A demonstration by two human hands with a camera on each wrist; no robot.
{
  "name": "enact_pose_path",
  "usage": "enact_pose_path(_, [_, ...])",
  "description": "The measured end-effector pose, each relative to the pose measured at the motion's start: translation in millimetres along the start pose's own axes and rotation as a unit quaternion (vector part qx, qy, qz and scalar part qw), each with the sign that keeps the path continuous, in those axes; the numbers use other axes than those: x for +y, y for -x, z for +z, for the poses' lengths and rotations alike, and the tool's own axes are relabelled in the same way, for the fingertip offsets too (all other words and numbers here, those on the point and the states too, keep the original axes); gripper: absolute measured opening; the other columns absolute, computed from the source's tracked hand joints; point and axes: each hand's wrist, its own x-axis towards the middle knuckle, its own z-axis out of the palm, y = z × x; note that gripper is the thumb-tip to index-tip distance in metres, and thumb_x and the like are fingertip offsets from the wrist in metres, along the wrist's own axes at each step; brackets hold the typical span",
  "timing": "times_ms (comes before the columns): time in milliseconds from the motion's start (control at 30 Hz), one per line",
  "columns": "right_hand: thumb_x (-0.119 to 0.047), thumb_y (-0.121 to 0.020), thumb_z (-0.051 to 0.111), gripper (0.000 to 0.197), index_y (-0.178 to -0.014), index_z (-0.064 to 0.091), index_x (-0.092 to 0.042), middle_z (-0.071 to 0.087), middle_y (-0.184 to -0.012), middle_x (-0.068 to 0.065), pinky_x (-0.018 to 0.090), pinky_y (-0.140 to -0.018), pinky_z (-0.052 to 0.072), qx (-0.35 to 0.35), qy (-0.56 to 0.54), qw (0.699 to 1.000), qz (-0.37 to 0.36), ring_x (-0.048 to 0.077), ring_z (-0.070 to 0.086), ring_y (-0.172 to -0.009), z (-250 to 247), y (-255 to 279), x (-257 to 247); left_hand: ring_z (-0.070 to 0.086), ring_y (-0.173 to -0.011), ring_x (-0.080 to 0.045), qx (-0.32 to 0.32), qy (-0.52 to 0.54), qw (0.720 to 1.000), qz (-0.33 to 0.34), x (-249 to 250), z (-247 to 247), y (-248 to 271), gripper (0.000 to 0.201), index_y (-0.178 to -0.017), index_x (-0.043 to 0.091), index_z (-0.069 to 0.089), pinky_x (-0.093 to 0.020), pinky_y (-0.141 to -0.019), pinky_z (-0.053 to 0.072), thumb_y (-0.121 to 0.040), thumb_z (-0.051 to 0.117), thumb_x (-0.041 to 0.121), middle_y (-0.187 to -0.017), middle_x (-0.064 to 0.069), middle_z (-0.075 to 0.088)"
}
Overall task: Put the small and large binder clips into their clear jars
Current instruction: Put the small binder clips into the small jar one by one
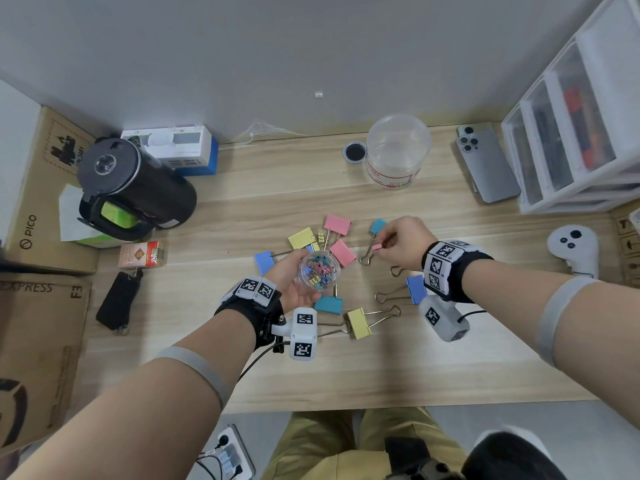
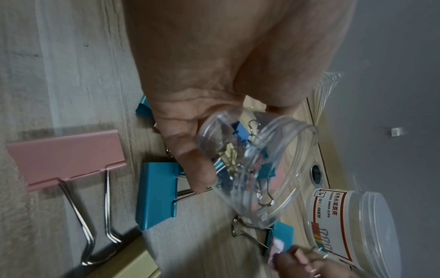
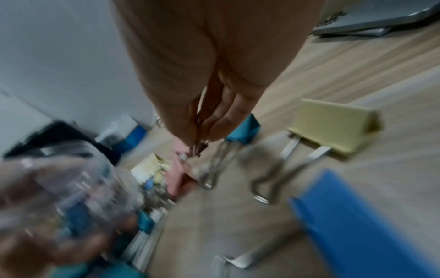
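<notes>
Now small jar (image 1: 317, 271) part-filled, small clips; large jar (image 1: 397, 150) empty.

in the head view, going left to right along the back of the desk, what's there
black kettle → white and blue box → desk grommet → large clear jar → phone → white drawer unit

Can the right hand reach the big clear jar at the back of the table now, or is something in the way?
Probably yes, but not to grasp it yet: the table between the right hand and the large clear jar looks bare, yet its fingers pinch a small pink binder clip.
</notes>
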Motion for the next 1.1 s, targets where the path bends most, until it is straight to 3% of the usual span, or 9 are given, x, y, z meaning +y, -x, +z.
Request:
enact_pose_path(67, [-0.012,-0.070,0.084,0.014,-0.066,0.072,-0.020,0.068,-0.067,-0.003,0.034,-0.075,0.057,-0.027,-0.050,0.998,-0.012,0.010,0.061,-0.063,-0.7,-4.9,-17.0,0.070,-0.081,-0.031,0.007,0.002,1.000,0.000,2.4,0.1,0.3,0.051,-0.137,0.009,0.061,-0.027,-0.046,0.055,-0.102,0.049,0.044,-0.116,-0.018,0.070])
enact_pose_path(200, [-0.010,-0.068,0.087,0.017,-0.077,0.074,-0.004,0.072,-0.078,0.018,0.043,-0.072,0.057,-0.122,-0.136,0.983,-0.021,0.020,0.065,-0.067,4.8,-7.1,-56.3,0.067,-0.075,-0.029,0.009,0.005,1.000,0.003,4.8,0.9,1.2,0.050,-0.131,0.006,0.065,-0.027,-0.045,0.055,-0.100,0.051,0.043,-0.107,-0.017,0.070])
enact_pose_path(400, [-0.014,-0.075,0.080,0.015,-0.090,0.077,-0.016,0.073,-0.083,-0.005,0.028,-0.079,0.057,-0.159,-0.013,0.981,-0.108,0.012,0.068,-0.080,40.9,16.5,-97.8,0.069,-0.062,-0.028,-0.007,0.006,1.000,0.020,-1.7,-2.7,-0.9,0.037,-0.097,0.008,0.068,-0.026,-0.043,0.053,-0.102,0.047,0.039,-0.078,-0.012,0.071])
enact_pose_path(533, [-0.009,-0.076,0.072,0.024,-0.097,0.076,-0.020,0.062,-0.068,-0.017,0.026,-0.071,0.057,-0.159,0.004,0.980,-0.118,0.006,0.063,-0.067,54.3,22.1,-102.8,0.066,-0.055,-0.023,0.004,0.010,1.000,0.027,-3.9,-10.6,0.8,0.038,-0.085,0.012,0.067,-0.025,-0.047,0.051,-0.102,0.046,0.038,-0.067,-0.006,0.067])
enact_pose_path(700, [-0.009,-0.078,0.066,0.023,-0.096,0.074,-0.021,0.067,-0.070,-0.010,0.023,-0.060,0.053,-0.108,-0.039,0.988,-0.105,0.004,0.063,-0.063,51.1,16.3,-99.3,0.071,-0.064,-0.030,-0.007,0.024,1.000,0.014,-1.8,-28.0,8.3,0.038,-0.102,0.008,0.069,-0.024,-0.042,0.051,-0.100,0.050,0.040,-0.080,-0.013,0.073])
enact_pose_path(800, [-0.010,-0.081,0.063,0.018,-0.084,0.070,-0.026,0.064,-0.082,-0.012,0.024,-0.072,0.052,-0.030,-0.068,0.993,-0.092,0.005,0.063,-0.078,44.8,2.6,-87.6,0.071,-0.062,-0.030,-0.007,0.046,0.999,0.003,-5.4,-42.8,10.5,0.044,-0.110,0.007,0.069,-0.023,-0.042,0.050,-0.102,0.045,0.043,-0.084,-0.017,0.075])
enact_pose_path(900, [-0.008,-0.082,0.065,0.025,-0.080,0.065,-0.033,0.065,-0.083,-0.014,0.027,-0.075,0.056,-0.053,-0.017,0.997,-0.053,0.012,0.066,-0.081,47.5,-7.0,-66.3,0.070,-0.072,-0.033,-0.008,0.061,0.998,0.001,-11.7,-58.0,13.4,0.044,-0.113,0.009,0.069,-0.023,-0.043,0.050,-0.102,0.044,0.044,-0.099,-0.020,0.074])
enact_pose_path(1000, [-0.015,-0.078,0.072,0.023,-0.094,0.068,-0.030,0.060,-0.081,-0.019,0.024,-0.071,0.052,-0.085,0.067,0.992,-0.064,0.008,0.063,-0.079,58.9,-4.9,-51.6,0.071,-0.079,-0.034,-0.026,0.060,0.998,0.009,-17.3,-68.0,17.1,0.041,-0.115,0.013,0.069,-0.024,-0.041,0.050,-0.102,0.044,0.042,-0.110,-0.021,0.073])
enact_pose_path(1100, [-0.030,-0.073,0.080,0.043,-0.113,0.065,-0.026,0.056,-0.101,-0.011,0.027,-0.080,0.048,-0.109,0.123,0.980,-0.115,0.008,0.055,-0.092,73.8,-0.5,-49.7,0.073,-0.069,-0.030,-0.038,0.051,0.998,0.013,-20.2,-71.5,22.8,0.040,-0.113,0.012,0.069,-0.023,-0.040,0.048,-0.103,0.042,0.040,-0.100,-0.020,0.075])
